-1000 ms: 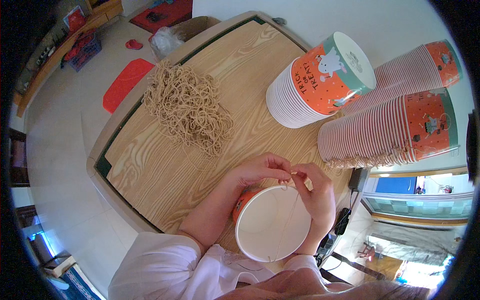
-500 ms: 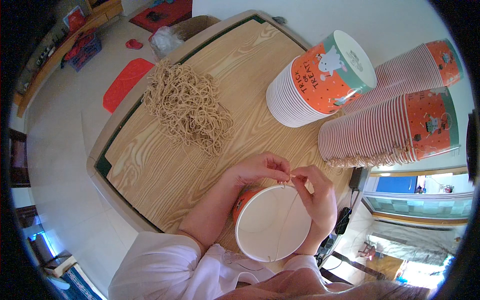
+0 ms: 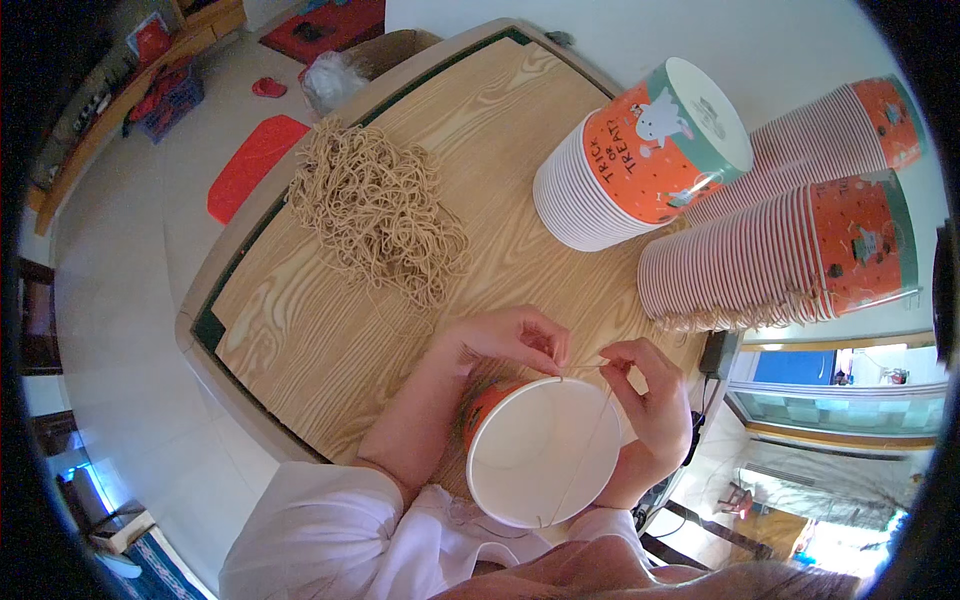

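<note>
- Hands once touching above the rim have drawn apart since the previous frame, a short span of cord (image 3: pixel 588 447) now taut between them.
- Wood-grain worktop (image 3: pixel 300 360) holds the supplies, with one upturned bucket stack (image 3: pixel 625 165) at far right beside two longer bucket stacks (image 3: pixel 740 262).
- Dark capitals and a white ghost figure mark the orange print; finer type on the green-rimmed base is too small to read, and no brand is legible.
- Tangled cord heap (image 3: pixel 380 215) lies beyond the left forearm.
- Single paper bucket (image 3: pixel 530 455) sits between the forearms, bodyward of both hands, its white mouth facing the wearer. Cord crosses that mouth lengthwise, slanting away and rightward.
- Left hand (image 3: pixel 515 338), nearer the rim's far edge, and right hand (image 3: pixel 655 395), just outside it, each pinch the cord, fingertips closed.
</note>
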{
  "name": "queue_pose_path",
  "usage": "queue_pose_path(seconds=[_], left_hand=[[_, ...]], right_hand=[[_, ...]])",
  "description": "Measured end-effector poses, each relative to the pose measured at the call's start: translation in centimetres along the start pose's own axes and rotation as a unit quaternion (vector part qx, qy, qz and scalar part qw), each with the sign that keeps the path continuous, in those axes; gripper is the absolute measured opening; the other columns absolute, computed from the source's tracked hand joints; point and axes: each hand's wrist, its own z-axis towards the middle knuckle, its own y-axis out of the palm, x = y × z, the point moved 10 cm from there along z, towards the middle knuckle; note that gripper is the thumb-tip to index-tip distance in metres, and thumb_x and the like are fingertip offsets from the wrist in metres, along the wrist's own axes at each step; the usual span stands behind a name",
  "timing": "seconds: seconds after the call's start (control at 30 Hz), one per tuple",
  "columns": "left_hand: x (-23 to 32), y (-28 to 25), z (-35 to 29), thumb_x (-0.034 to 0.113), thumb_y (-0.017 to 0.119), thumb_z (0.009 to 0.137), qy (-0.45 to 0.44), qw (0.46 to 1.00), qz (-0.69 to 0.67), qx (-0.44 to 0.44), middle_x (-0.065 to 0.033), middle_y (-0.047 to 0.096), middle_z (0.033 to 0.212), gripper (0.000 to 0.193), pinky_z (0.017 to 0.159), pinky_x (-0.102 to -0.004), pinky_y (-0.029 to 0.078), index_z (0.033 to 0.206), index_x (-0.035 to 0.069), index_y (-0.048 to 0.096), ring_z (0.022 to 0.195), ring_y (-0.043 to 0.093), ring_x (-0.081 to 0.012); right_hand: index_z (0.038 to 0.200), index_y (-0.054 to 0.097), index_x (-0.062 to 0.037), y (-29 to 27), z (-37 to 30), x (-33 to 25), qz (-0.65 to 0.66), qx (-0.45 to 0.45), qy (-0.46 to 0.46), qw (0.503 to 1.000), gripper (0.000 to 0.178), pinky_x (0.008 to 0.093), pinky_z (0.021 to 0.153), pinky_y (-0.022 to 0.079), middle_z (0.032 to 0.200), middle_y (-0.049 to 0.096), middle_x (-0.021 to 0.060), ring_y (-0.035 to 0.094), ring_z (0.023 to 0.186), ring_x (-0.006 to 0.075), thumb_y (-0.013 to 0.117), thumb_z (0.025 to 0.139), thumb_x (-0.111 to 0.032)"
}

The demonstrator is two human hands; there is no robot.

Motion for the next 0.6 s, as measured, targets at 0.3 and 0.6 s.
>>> queue_pose_path(seconds=[0.3,0.6], left_hand=[[2.6,-0.1,-3.5,0.022,0.071,0.083,-0.138,0.979,0.036,0.147,-0.0029,0.065,0.094,0.031,0.075,-0.0251,0.047,0.106,0.003,0.064,0.083,0.059,-0.0091],[9.1,4.7,-10.6,0.024,0.060,0.084,-0.266,0.725,0.570,0.278,-0.0205,0.063,0.070,0.025,0.060,-0.0436,0.049,0.089,0.001,0.067,0.063,0.064,-0.0350]], right_hand=[[0.096,0.063,0.0006,0.3,-1.7,-0.1,0.033,-0.022,0.012,0.999,0.020,0.0283,0.066,0.049,0.081,0.062,0.0101,0.062,0.073,0.0179,0.065,0.077,0.005],[0.101,0.060,-0.0023,1.6,-3.0,0.3,0.026,-0.111,0.012,0.993,0.022,0.0272,0.066,0.048,0.077,0.062,0.0066,0.061,0.072,0.0139,0.065,0.079,0.003]])
